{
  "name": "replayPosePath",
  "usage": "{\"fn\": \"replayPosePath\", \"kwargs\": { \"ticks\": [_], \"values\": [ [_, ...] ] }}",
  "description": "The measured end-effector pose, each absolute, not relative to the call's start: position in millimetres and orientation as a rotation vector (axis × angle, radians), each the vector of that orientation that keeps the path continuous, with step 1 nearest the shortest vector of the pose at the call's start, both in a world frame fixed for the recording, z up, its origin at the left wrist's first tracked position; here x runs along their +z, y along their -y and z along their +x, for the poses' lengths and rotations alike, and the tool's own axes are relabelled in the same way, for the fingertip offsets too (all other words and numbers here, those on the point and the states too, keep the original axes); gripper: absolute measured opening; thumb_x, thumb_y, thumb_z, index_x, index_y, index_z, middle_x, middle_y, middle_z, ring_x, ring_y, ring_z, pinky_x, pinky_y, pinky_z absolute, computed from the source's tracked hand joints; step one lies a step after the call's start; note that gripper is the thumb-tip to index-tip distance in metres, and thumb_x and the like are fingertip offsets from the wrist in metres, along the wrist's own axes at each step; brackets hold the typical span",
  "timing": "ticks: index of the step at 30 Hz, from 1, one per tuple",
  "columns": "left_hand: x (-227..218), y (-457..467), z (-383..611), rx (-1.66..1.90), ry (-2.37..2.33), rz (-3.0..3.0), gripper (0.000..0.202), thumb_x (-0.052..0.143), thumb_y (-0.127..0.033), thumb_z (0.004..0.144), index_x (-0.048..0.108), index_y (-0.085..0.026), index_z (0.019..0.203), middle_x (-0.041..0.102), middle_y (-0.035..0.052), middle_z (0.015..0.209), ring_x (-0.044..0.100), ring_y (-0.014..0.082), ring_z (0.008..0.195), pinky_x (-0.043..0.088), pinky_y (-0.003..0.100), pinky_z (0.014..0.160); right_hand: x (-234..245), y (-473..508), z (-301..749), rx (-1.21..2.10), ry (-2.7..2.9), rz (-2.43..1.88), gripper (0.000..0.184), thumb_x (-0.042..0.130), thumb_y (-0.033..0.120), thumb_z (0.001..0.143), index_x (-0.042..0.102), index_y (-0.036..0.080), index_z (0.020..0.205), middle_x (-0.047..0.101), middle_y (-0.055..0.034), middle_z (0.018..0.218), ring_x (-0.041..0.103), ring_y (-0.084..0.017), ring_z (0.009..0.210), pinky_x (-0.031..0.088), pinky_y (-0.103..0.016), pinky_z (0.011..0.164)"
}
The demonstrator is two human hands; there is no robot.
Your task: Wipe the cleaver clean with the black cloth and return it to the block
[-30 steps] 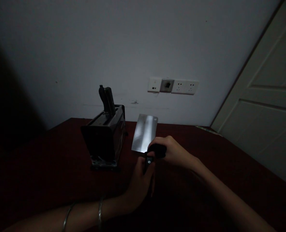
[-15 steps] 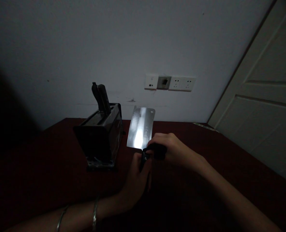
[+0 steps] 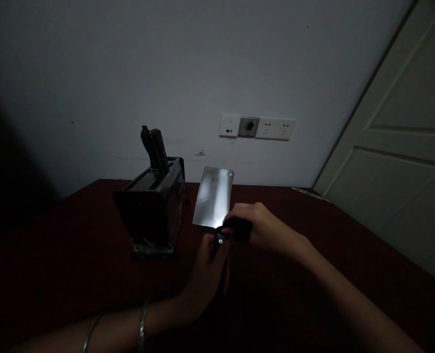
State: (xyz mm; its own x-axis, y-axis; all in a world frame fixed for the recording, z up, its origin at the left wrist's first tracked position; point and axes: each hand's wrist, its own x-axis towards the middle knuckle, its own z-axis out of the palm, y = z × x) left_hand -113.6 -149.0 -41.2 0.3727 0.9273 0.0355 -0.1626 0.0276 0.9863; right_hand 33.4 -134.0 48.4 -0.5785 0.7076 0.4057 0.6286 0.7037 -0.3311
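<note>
My left hand (image 3: 206,274) is wrapped round the black handle of a cleaver (image 3: 213,196), whose broad shiny blade points up and away from me. The blade has a small hole near its far right corner. Closed round a black tool (image 3: 241,229) with a rounded grip, my right hand (image 3: 256,220) is at the blade's lower right, close to where it joins the handle. The tool's working end is too dark to make out. To the left stands a dark knife block (image 3: 147,211) with two black handles (image 3: 154,149) sticking up from its top.
The dark red table (image 3: 283,206) reaches back to a grey wall (image 3: 129,73). Wall sockets (image 3: 274,128) sit above its rear edge. On the right is a pale panelled door (image 3: 404,147). A thin strip (image 3: 309,193) lies near the table's back right edge.
The cleaver blade tilts slightly, its top edge sitting a little lower and its bright glare dimmer. Both hands keep their grips in nearly the same place.
</note>
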Motion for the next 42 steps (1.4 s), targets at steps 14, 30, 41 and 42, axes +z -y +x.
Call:
{"fn": "replayPosePath", "kwargs": {
  "ticks": [14, 30, 41, 42],
  "values": [
    [-40.3, 147.9, -114.8, 1.001, -0.787, 1.271, 0.029, 0.046, -0.048, 0.082, 0.037, -0.02, 0.079, 0.04, -0.0113, 0.043, 0.035, 0.0047, 0.027, 0.027, 0.014, 0.027, 49.2, 135.8, 33.3, 0.178, 2.416, -1.014, 0.011, 0.054, 0.021, 0.083, 0.062, 0.014, 0.088, 0.061, -0.0055, 0.081, 0.056, -0.012, 0.073, 0.044, -0.025, 0.064],
    [-40.5, 144.4, -114.5, 0.997, -0.77, 1.312, 0.028, 0.047, -0.046, 0.082, 0.037, -0.02, 0.08, 0.041, -0.0109, 0.048, 0.036, 0.004, 0.029, 0.028, 0.013, 0.027, 56.1, 141.7, 39.0, 0.159, 2.457, -1.075, 0.01, 0.054, 0.02, 0.082, 0.061, 0.015, 0.087, 0.061, -0.0039, 0.08, 0.056, -0.011, 0.07, 0.042, -0.024, 0.062],
    [-34.0, 137.6, -116.1, 1.022, -0.819, 1.289, 0.025, 0.044, -0.044, 0.082, 0.035, -0.021, 0.076, 0.039, -0.0118, 0.041, 0.036, 0.0061, 0.026, 0.028, 0.015, 0.026, 38.4, 126.3, 68.1, -0.135, 2.14, -1.174, 0.015, 0.054, 0.026, 0.083, 0.059, 0.017, 0.094, 0.062, -0.0053, 0.085, 0.058, -0.015, 0.075, 0.045, -0.029, 0.068],
    [-32.9, 138.5, -116.3, 1.024, -0.815, 1.286, 0.025, 0.045, -0.043, 0.082, 0.035, -0.021, 0.077, 0.039, -0.0117, 0.042, 0.036, 0.0061, 0.026, 0.029, 0.015, 0.026, 26.7, 123.4, 70.5, -0.15, 2.172, -1.236, 0.015, 0.052, 0.022, 0.083, 0.059, 0.017, 0.095, 0.062, -0.0067, 0.087, 0.057, -0.016, 0.076, 0.046, -0.03, 0.069]
  ]
}}
